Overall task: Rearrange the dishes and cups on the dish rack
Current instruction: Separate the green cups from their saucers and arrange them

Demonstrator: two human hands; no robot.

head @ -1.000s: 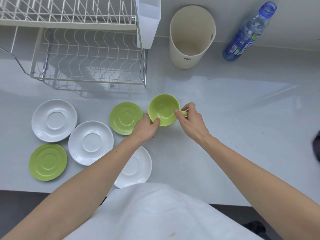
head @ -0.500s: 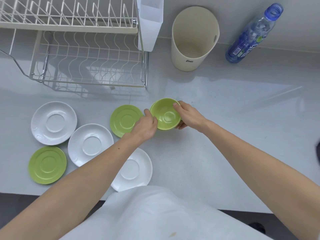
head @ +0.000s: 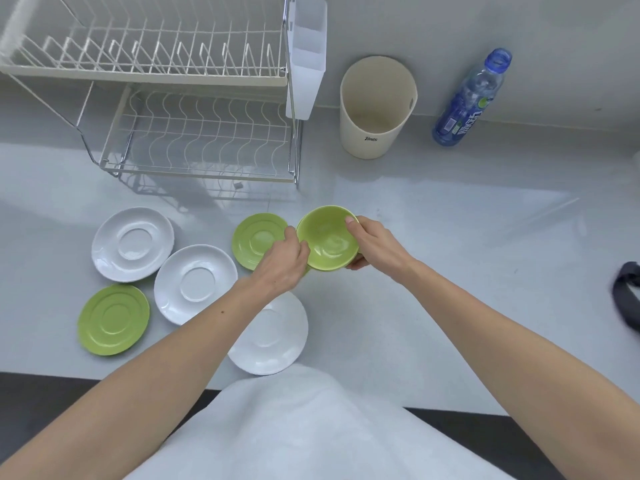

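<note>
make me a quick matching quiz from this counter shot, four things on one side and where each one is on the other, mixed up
Things:
1. green cup
2. blue bottle
3. beige bin
4. dish rack

Places:
A. far right, against the wall
B. far left of the counter, nothing on it
C. held in both hands
D. between rack and bottle

Pairs: 1-C, 2-A, 3-D, 4-B

**Person: visible body and clothing**

2 bare forearms, no sleeves, watch or rings visible. Left hand [head: 282,261] and right hand [head: 375,242] bare, no gloves; 1 short, unpainted nail visible on the right. White garment [head: 311,431] across the torso, near centre, smooth, plain, unmarked.
</note>
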